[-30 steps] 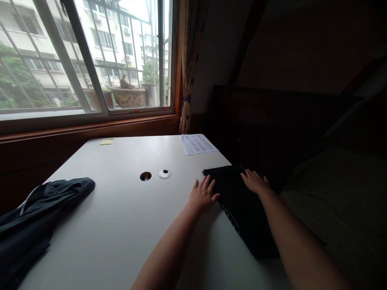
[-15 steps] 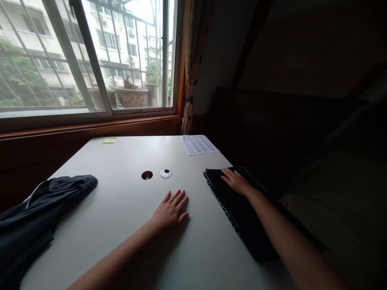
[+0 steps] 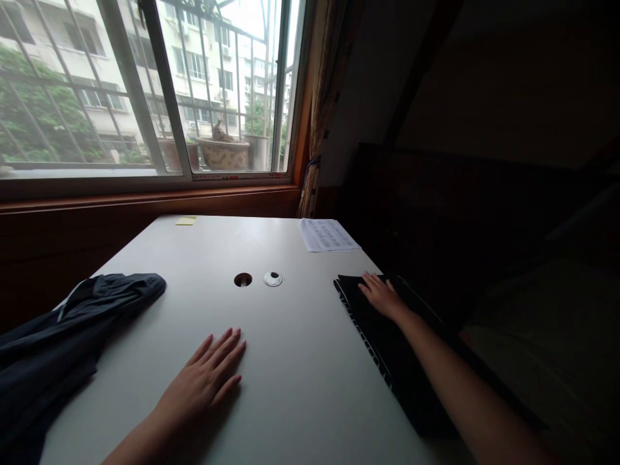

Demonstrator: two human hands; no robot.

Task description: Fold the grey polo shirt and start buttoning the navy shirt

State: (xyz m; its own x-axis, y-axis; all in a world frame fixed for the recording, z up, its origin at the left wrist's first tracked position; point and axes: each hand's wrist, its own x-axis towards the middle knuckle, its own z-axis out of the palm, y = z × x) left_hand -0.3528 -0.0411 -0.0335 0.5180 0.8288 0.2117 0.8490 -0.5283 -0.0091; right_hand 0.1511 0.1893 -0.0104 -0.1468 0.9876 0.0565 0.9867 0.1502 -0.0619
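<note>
My right hand lies flat, fingers stretched out, on a folded black garment at the right edge of the white table. A pale patterned trim runs along the garment's left edge. My left hand rests palm down on the bare tabletop, fingers spread, holding nothing. It sits between the black garment and a crumpled dark blue garment that lies at the table's left side and hangs over the edge.
A round cable hole and its white cap sit mid-table. A printed sheet of paper lies at the far right corner, a yellow sticky note at the far edge. Behind is a barred window; dark furniture stands right.
My left hand has slid left and toward me across the table, away from the black garment. My right hand stayed flat on the black garment. The view has shifted slightly left.
</note>
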